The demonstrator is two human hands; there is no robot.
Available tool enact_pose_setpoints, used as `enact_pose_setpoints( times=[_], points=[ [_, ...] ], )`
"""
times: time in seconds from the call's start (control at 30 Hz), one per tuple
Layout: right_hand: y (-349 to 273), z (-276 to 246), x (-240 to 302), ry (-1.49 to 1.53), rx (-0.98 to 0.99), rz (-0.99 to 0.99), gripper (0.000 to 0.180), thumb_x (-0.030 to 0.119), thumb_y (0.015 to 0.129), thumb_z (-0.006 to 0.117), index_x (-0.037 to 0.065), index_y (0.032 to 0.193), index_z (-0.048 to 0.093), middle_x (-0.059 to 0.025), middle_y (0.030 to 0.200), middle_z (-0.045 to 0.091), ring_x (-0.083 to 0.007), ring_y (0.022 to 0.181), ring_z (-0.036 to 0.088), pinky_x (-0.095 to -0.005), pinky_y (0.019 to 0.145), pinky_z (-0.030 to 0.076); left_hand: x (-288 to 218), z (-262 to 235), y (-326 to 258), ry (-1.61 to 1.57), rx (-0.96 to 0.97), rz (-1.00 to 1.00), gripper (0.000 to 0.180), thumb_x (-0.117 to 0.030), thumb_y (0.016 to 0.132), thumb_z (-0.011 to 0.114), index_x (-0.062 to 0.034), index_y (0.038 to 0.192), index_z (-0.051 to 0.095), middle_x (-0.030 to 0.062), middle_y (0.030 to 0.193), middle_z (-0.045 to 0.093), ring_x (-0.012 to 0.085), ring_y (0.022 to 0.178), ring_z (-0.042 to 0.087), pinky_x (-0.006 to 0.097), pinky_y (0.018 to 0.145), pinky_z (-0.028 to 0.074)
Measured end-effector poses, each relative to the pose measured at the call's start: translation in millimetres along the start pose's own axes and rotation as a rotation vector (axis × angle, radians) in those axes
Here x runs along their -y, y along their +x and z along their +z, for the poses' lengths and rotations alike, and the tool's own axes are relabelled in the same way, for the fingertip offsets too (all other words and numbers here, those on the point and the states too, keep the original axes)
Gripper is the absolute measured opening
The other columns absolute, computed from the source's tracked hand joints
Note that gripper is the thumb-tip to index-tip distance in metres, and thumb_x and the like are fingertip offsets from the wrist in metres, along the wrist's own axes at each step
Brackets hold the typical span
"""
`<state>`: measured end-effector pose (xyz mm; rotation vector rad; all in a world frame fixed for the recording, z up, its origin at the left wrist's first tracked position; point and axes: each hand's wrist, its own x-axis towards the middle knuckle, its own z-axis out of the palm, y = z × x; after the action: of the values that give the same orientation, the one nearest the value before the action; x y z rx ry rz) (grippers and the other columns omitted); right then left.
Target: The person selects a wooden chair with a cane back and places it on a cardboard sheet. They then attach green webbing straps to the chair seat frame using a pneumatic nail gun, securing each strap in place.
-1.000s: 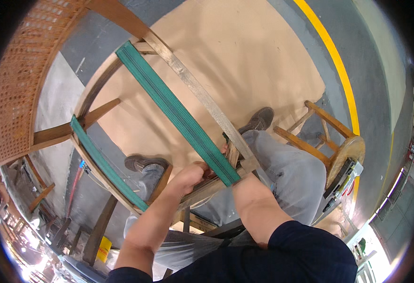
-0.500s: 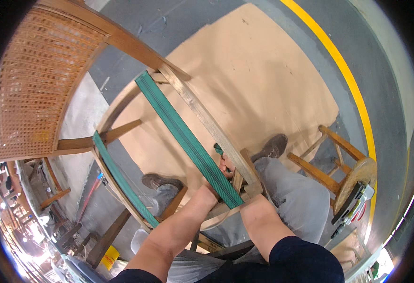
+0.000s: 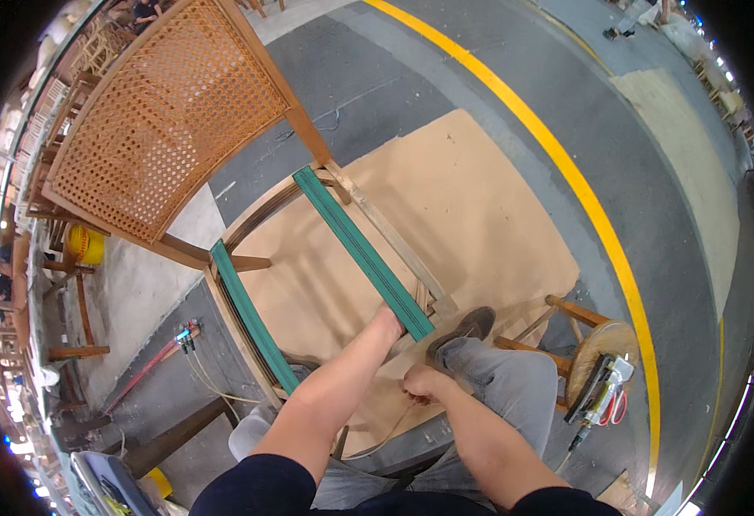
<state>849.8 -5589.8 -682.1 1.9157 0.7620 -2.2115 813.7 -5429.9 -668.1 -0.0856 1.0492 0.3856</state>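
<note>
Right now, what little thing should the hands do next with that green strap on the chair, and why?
Probably pull the green strap snug over the front rail of the chair frame. The left hand sits at the strap's near end by that rail, while the right hand is closed a little lower, apart from it. A second green strap already spans the open seat, so this one likely needs fixing the same way.

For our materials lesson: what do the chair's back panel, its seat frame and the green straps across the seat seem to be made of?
Back panel: woven cane, by its open orange-brown mesh. Seat frame: pale, apparently unfinished wood. Green straps: probably woven webbing, flat, matte, with lengthwise ribs.
</note>
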Motion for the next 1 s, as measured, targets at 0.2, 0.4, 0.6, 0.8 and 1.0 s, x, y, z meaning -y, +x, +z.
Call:
enact_pose_setpoints(
  times=[0.2,0.4,0.6,0.8,1.0],
  points=[
    [-222.4,-66.3,-65.9,0.343,-0.621,-0.602,0.022,0.025,0.101,0.069,0.003,0.103,0.072,0.0006,0.086,0.07,-0.0102,0.075,0.064,-0.0283,0.068,0.054,-5.1,-16.2,29.1,-0.013,0.09,0.027,0.031,-0.03,0.105,0.051,-0.0031,0.103,0.067,0.0195,0.1,0.073,0.0382,0.084,0.073,0.057,0.07,0.063],
    [-292.4,-109.9,-301.2,-0.002,-1.584,0.238,0.045,0.026,0.084,0.082,-0.002,0.115,0.064,-0.0214,0.108,0.071,-0.036,0.102,0.07,-0.0452,0.09,0.053,-0.5,-4.8,33.9,0.0,0.184,0.002,0.037,-0.034,0.107,0.048,-0.0038,0.111,0.069,0.018,0.102,0.074,0.0374,0.086,0.074,0.058,0.07,0.063],
    [-263.1,-122.5,-318.3,0.202,-1.504,0.212,0.038,0.016,0.079,0.084,-0.006,0.104,0.067,-0.0182,0.091,0.071,-0.0309,0.086,0.069,-0.0426,0.081,0.053,-5.5,-10.6,28.9,-0.022,0.11,0.013,0.041,-0.036,0.109,0.045,-0.0046,0.114,0.071,0.0169,0.102,0.074,0.0367,0.086,0.074,0.058,0.069,0.063],
    [-256.2,-126.9,-294.0,0.514,-1.41,0.05,0.038,0.008,0.073,0.084,-0.007,0.105,0.07,-0.0133,0.098,0.075,-0.0247,0.084,0.069,-0.038,0.079,0.053,-1.4,-10.6,12.6,0.019,0.075,0.026,0.04,-0.039,0.108,0.049,-0.0043,0.114,0.07,0.0171,0.102,0.073,0.0363,0.083,0.073,0.057,0.068,0.062],
    [-270.6,-109.5,-279.6,0.449,-1.608,-0.303,0.038,-0.002,0.079,0.075,-0.006,0.116,0.068,-0.0116,0.107,0.074,-0.0228,0.095,0.068,-0.0371,0.088,0.053,-2.8,-12.7,26.5,-0.121,0.181,0.047,0.036,-0.038,0.107,0.053,-0.0076,0.112,0.072,0.0135,0.096,0.075,0.0337,0.086,0.073,0.053,0.072,0.062]
  ],
)
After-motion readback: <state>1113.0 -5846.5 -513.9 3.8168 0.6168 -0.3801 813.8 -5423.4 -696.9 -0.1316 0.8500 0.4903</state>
